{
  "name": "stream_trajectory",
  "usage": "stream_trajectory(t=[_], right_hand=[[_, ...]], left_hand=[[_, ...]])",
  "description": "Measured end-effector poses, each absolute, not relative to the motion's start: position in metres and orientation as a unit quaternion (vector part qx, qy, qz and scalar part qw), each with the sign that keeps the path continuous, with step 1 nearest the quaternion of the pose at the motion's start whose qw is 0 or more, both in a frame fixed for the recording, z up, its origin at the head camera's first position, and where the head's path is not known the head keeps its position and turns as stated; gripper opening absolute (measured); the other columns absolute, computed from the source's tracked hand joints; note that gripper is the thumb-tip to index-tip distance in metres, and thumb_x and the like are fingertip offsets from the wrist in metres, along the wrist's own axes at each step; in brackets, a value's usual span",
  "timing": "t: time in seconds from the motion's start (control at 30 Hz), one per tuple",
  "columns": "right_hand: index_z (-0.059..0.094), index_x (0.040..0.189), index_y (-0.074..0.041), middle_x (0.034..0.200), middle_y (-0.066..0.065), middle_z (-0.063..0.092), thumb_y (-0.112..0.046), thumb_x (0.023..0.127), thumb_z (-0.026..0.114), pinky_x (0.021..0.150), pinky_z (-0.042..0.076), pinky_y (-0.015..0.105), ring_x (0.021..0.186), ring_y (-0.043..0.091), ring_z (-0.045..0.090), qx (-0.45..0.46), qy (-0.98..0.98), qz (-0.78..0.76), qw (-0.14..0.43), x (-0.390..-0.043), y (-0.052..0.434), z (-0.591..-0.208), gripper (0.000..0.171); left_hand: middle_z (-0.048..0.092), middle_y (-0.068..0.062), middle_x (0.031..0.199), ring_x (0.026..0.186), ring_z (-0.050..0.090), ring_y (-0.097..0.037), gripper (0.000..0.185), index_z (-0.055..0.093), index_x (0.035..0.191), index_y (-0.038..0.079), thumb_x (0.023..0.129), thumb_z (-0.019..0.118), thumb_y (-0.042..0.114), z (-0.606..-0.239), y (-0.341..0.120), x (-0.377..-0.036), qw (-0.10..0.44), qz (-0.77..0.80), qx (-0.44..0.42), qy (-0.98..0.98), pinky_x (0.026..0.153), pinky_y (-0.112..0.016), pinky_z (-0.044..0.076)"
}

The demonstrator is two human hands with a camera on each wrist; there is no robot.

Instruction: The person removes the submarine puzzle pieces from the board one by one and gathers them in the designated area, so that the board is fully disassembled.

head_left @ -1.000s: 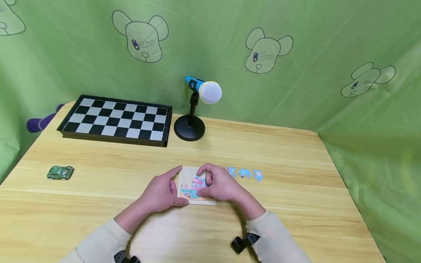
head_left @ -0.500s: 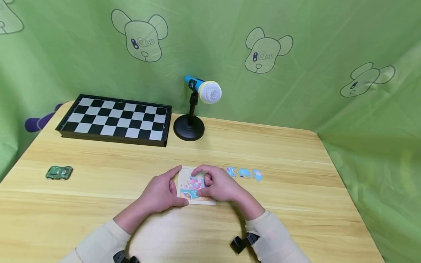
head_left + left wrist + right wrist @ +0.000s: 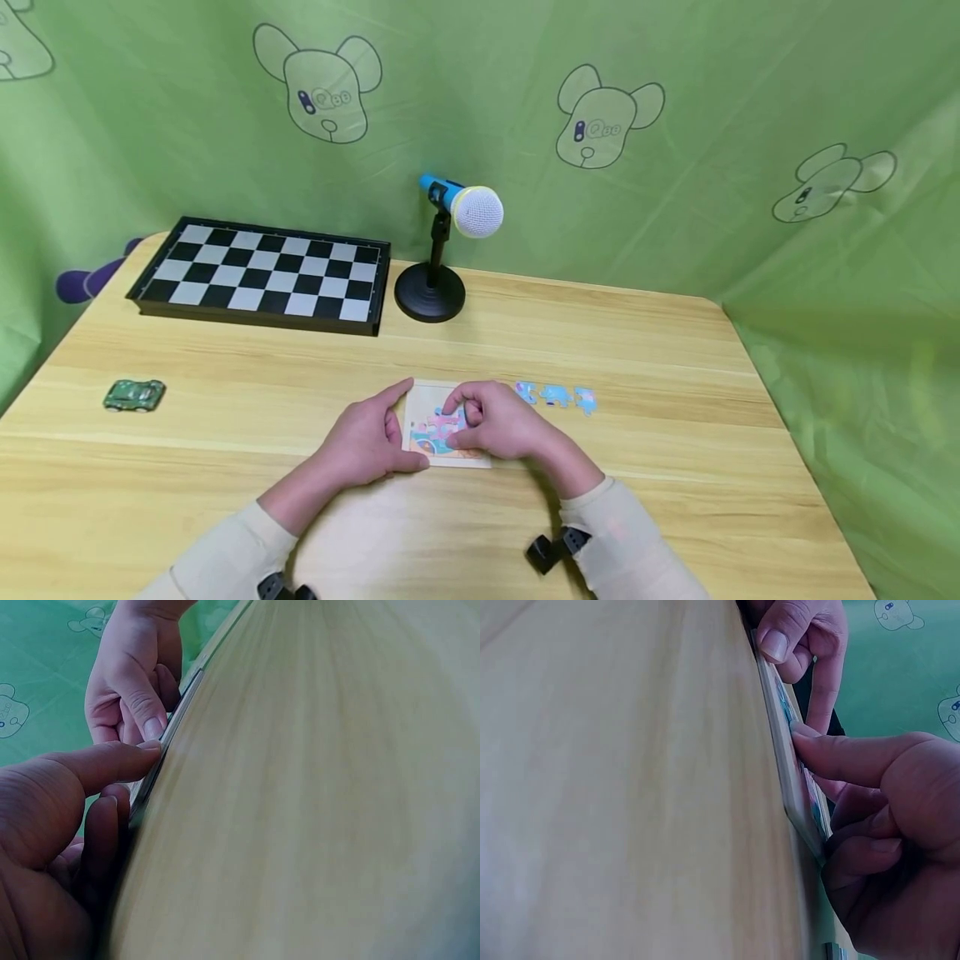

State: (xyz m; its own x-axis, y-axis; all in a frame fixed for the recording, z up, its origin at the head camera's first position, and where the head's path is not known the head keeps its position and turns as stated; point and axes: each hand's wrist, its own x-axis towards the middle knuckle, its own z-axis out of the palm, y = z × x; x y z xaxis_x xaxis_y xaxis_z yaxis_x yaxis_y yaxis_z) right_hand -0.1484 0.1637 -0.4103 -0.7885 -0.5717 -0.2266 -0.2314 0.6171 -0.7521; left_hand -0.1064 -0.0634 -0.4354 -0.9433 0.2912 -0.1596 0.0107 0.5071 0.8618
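Left hand (image 3: 367, 443) grips puzzle board (image 3: 427, 395) by its edges; right hand (image 3: 506, 422) pinches pink piece (image 3: 441, 426) on it; three loose pieces (image 3: 555, 395) just beyond right hand.

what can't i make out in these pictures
- Puzzle, right part: head view, behind the right hand.
- Puzzle's face: left wrist view, nearly edge-on.
- Purple thing, part: head view, behind the table.
- Sleeves, upper ends: head view, cut by bottom edge.
- Loose pieces' prints: head view, too small.
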Motion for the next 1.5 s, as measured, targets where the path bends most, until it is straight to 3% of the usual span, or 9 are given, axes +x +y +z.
stream_trajectory(t=[0.43, 0.87, 1.5], right_hand=[[0.069, 0.102, -0.012, 0.055, -0.005, 0.036, -0.016, 0.083, 0.084, 0.066, 0.046, 0.029, 0.048, 0.009, 0.034, -0.227, 0.871, -0.385, 0.206, -0.143, 0.165, -0.405, 0.024], [0.069, 0.105, -0.012, 0.061, -0.003, 0.03, -0.015, 0.082, 0.084, 0.072, 0.042, 0.031, 0.055, 0.011, 0.03, -0.199, 0.871, -0.416, 0.167, -0.135, 0.191, -0.388, 0.027], [0.07, 0.102, -0.011, 0.063, -0.004, 0.03, -0.02, 0.081, 0.085, 0.06, 0.034, 0.028, 0.058, 0.011, 0.03, -0.15, 0.886, -0.423, 0.116, -0.126, 0.258, -0.393, 0.027]], left_hand=[[0.057, -0.001, 0.064, 0.054, 0.055, -0.018, 0.109, 0.036, 0.154, 0.005, 0.063, 0.096, 0.02, -0.435, -0.063, -0.106, 0.149, 0.489, 0.085, 0.855, 0.052, -0.032, 0.044], [0.056, -0.001, 0.063, 0.053, 0.054, -0.017, 0.108, 0.037, 0.154, 0.005, 0.064, 0.096, 0.021, -0.433, -0.062, -0.106, 0.149, 0.482, 0.082, 0.86, 0.054, -0.033, 0.043], [0.057, -0.001, 0.063, 0.054, 0.055, -0.018, 0.11, 0.036, 0.154, 0.006, 0.064, 0.096, 0.021, -0.432, -0.062, -0.105, 0.153, 0.478, 0.081, 0.861, 0.056, -0.033, 0.044]])
